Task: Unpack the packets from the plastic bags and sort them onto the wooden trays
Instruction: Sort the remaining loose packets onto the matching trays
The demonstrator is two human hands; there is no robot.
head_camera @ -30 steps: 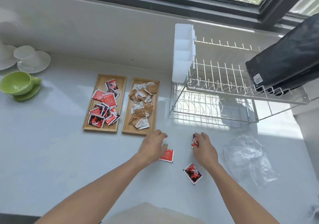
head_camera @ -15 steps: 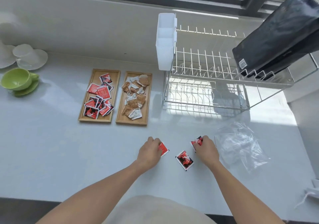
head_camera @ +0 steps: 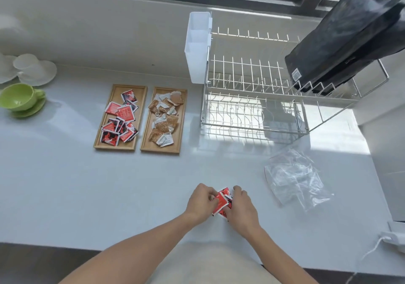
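My left hand (head_camera: 200, 203) and my right hand (head_camera: 242, 210) meet near the counter's front edge, both closed on a small stack of red packets (head_camera: 221, 201) gathered between them. Farther back on the left stand two wooden trays side by side. The left tray (head_camera: 118, 147) holds several red and black packets (head_camera: 120, 119). The right tray (head_camera: 163, 150) holds several brown and white packets (head_camera: 164, 119). An empty clear plastic bag (head_camera: 293, 178) lies crumpled on the counter to the right of my hands.
A wire dish rack (head_camera: 258, 99) with a white plastic caddy (head_camera: 197, 47) and a black bag (head_camera: 350, 36) on top stands at the back right. A green cup on a saucer (head_camera: 18, 99) and white cups (head_camera: 32, 69) sit far left. A white plug (head_camera: 394, 237) lies at right.
Both hands have drawn together, bringing the three loose red packets into one stack between them. The view has shifted back from the trays.
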